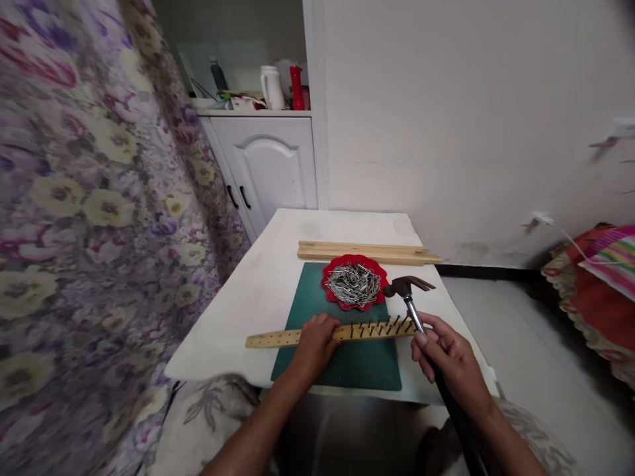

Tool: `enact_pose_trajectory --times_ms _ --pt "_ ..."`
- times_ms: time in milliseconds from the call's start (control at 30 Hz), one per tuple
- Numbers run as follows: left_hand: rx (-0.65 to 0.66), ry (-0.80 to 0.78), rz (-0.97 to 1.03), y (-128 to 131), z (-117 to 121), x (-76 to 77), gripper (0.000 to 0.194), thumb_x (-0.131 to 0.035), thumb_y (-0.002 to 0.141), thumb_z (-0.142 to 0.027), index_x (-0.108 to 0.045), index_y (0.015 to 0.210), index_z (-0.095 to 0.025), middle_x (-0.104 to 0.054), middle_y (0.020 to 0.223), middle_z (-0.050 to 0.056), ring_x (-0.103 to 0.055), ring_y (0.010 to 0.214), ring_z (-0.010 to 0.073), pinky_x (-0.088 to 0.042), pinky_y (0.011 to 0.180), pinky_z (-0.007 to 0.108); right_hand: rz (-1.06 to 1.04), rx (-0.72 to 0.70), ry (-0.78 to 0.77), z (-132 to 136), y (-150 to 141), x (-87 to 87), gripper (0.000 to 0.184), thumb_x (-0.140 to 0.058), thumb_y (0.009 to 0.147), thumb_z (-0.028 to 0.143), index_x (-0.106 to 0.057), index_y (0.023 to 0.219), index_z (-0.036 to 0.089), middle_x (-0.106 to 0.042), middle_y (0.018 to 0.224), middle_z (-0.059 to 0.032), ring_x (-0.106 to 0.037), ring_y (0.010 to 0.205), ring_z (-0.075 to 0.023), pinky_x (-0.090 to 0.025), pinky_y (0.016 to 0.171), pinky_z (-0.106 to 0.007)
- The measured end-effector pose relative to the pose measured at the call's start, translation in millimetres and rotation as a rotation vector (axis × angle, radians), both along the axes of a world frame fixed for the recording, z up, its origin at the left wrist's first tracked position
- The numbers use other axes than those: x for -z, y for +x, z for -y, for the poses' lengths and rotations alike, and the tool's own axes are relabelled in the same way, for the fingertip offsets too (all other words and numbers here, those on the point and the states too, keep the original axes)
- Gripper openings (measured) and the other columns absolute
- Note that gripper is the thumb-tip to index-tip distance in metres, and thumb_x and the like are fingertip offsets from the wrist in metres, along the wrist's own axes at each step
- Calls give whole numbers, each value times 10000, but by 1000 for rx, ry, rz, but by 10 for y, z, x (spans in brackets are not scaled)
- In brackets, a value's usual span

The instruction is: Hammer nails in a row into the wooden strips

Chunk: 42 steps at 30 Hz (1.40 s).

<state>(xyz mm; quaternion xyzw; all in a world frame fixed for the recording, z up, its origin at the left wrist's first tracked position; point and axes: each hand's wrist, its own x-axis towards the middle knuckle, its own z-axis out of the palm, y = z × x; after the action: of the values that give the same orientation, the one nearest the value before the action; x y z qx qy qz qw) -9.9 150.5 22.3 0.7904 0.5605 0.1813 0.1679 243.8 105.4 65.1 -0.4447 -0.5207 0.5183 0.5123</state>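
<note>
My left hand [314, 338] rests closed on a long wooden strip [270, 340] that lies across a green cutting mat [347, 367], pressing it down near its middle. Several nails [380, 327] stand in a row along the strip's right half. My right hand [449, 357] is wrapped round the handle of a hammer [407, 288], whose dark head hovers above the strip's right end. Just behind the strip sits a red scalloped dish [328, 281] heaped with loose nails.
Two more wooden strips [364, 252] lie along the far side of the white table [248, 297]. A flowered curtain [89, 198] hangs at the left. White cupboard [268, 165] with bottles stands behind. Bedding [600, 284] is at the right.
</note>
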Motion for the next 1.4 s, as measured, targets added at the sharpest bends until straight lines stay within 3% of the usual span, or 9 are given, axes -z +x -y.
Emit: enact_pose_trajectory --times_ms 400,567,767,967,1233,1400 --pt "-11 21 -8 198 -58 16 214 -551 792 -185 -580 1004 -207 -584 1023 52 -503 968 222 -375 815 338 -85 15 -19 -33 57 32 363 -567 871 352 -508 1182 174 -592 612 27 -397 354 -52 -295 375 -186" --pt "3 95 96 78 -30 -110 213 -514 834 -221 -570 1040 -211 -587 1061 64 -516 985 219 -397 851 343 -120 18 -26 -47 55 41 347 -573 865 363 -527 1149 169 -595 610 23 -401 352 -49 -301 365 -176" --pt "74 99 82 110 -445 -322 155 -472 849 -186 -615 908 -197 -618 961 51 -552 909 185 -426 801 283 -132 24 -30 -63 51 43 358 -575 862 368 -521 1151 163 -592 606 24 -400 352 -53 -297 358 -178" --pt "143 -10 -157 347 -921 -274 149 -548 785 -168 -672 858 -207 -648 951 46 -581 898 189 -423 760 264 -145 4 -33 -72 47 22 343 -566 869 364 -521 1142 161 -584 596 32 -388 336 -41 -288 349 -168" --pt "175 2 -318 447 -1005 -284 181 -506 786 -161 -671 846 -207 -630 934 56 -583 850 207 -409 671 262 -148 10 -38 -55 43 -8 378 -571 862 371 -517 1169 158 -586 597 31 -390 339 -44 -278 347 -170" --pt "117 41 -324 464 -1024 -303 188 -463 822 -186 -649 845 -190 -620 910 82 -582 794 214 -407 682 285 -145 27 -43 -64 45 -35 395 -586 842 394 -526 1158 165 -588 589 33 -390 334 -51 -286 347 -180"
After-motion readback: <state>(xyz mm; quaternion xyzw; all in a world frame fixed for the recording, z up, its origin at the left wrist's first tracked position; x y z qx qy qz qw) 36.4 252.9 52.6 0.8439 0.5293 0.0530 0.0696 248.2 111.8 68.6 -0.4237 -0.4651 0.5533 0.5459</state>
